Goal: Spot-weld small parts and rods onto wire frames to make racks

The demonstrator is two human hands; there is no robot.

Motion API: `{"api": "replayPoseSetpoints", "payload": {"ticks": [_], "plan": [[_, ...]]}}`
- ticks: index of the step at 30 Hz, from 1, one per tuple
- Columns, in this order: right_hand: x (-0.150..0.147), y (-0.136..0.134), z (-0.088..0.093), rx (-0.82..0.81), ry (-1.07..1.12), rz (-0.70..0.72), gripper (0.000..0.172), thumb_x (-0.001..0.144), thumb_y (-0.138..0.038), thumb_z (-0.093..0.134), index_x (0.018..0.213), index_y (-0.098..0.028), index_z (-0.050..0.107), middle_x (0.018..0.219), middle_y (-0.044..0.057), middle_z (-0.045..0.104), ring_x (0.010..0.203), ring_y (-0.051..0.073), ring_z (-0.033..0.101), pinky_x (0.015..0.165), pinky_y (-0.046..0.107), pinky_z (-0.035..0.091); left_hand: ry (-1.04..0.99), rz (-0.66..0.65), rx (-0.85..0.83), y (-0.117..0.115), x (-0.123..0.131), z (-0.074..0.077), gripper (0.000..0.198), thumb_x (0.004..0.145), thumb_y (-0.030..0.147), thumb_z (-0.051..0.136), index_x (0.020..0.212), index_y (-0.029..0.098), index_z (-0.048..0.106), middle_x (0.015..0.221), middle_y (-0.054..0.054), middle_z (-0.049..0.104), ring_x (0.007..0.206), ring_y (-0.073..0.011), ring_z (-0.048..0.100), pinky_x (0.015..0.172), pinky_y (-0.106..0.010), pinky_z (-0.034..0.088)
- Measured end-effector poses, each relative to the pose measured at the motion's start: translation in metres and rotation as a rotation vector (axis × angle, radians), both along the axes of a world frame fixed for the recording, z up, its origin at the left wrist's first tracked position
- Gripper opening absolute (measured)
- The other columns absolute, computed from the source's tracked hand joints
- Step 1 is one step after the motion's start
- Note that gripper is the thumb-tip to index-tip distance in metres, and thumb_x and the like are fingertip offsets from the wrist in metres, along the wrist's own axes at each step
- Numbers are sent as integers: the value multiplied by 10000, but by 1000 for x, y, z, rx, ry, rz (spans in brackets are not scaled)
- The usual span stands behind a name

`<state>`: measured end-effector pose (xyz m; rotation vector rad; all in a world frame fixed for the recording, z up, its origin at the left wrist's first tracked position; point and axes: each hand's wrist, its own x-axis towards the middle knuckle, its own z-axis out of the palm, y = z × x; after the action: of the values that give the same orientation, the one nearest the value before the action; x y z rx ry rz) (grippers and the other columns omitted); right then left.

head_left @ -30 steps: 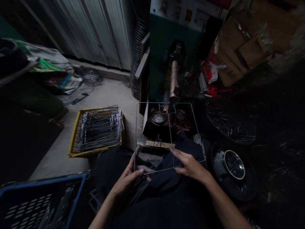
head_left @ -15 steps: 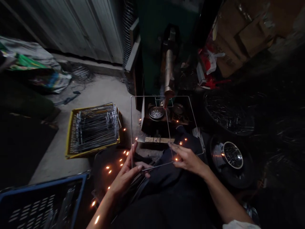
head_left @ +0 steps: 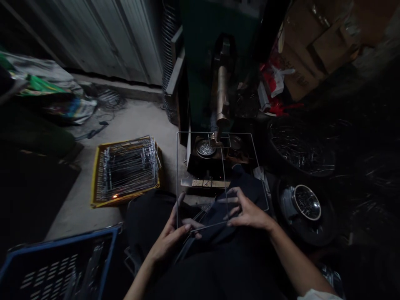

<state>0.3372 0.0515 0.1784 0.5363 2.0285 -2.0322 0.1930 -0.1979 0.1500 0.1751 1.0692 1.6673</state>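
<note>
Both hands are on the same wire frame [head_left: 177, 166], approx. over the lap, its far end under the machine's metal arm [head_left: 222, 91]; whether the tip there touches the wire, can't tell. L hand [head_left: 171, 235] has the near L corner, thumb on top of the near wire, index finger up along the side wire, other fingers spread underneath. R hand [head_left: 251, 214] is half curled round the centre rod where it meets the near wire, thumb at the joint, fingers loosely bent; how hard it grips, can't tell. The 2 hands are apart, w/ a stretch of near wire between. Writing: dark print on the cardboard box [head_left: 329, 62], too dim to read. Counts: 1 frame held; 2 crates, 1 yellow [head_left: 94, 179] w/ a stack of wire pieces, too many to count, & 1 blue [head_left: 108, 262] w/ some metal strips; 2 small round dishes under the arm, 1 w/ shiny bits [head_left: 206, 148], 1 darker [head_left: 235, 143]; 1 pale-rimmed bowl [head_left: 319, 208] of metal bits; 1 big dark basin [head_left: 278, 154] w/ loose wire, qty unclear. 1 orange spark [head_left: 115, 196] glows at the yellow crate's near edge.
</note>
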Motion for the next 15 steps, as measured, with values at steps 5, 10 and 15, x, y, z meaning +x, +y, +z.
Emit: {"api": "replayPoseSetpoints", "payload": {"ticks": [5, 10, 15], "plan": [[7, -2, -23, -50, -66, 61, 368, 846, -372, 678, 1118, -207, 493, 951, 38, 694, 744, 135, 674, 571, 199, 531, 7, -29, -9, -8, 11, -3, 993, 881, 312, 661, 1529, 360, -90, 940, -67, 761, 785, -234, 716, 796, -368, 532], [9, -5, -45, 309, -58, 84, 160, 849, -271, 635, 937, -214, 515, 788, -14, 671, 671, 157, 674, 508, 203, 496, 39, -55, 13, -12, 19, -13, 1012, 875, 311, 669, 1528, 349, -104, 952, -70, 757, 757, -229, 713, 815, -380, 523], [6, -4, -67, 371, -129, 103, 136, 820, -199, 650, 903, -206, 543, 777, -3, 705, 685, 181, 703, 560, 225, 511, -4, -149, 25, -21, 23, -35, 1000, 826, 310, 700, 1527, 433, -2, 1079, -84, 733, 802, -293, 723, 815, -472, 546]]}}
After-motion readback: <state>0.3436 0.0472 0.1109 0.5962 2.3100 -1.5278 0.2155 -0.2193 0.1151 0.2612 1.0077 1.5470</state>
